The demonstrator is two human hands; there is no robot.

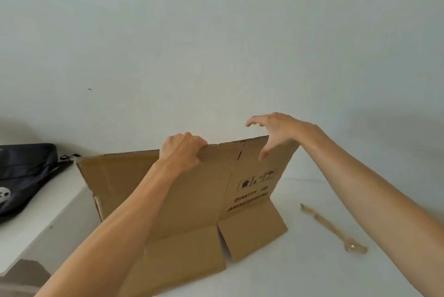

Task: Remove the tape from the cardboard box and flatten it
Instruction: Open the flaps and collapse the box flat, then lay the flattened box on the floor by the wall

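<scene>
The brown cardboard box [206,191] stands collapsed flat on its edge on the white table [312,272], its lower flaps splayed out toward me. Black print and handling symbols mark its right panel. My left hand [183,152] grips the top edge near the middle, fingers curled over it. My right hand [274,133] hovers at the top right corner with fingers spread, thumb against the near face. A crumpled strip of clear brownish tape [334,229] lies on the table to the right of the box.
A dark bag [21,176] with a white print lies at the left on a lower white surface. A plain white wall rises right behind the box. The table's left edge drops off near the bottom left corner.
</scene>
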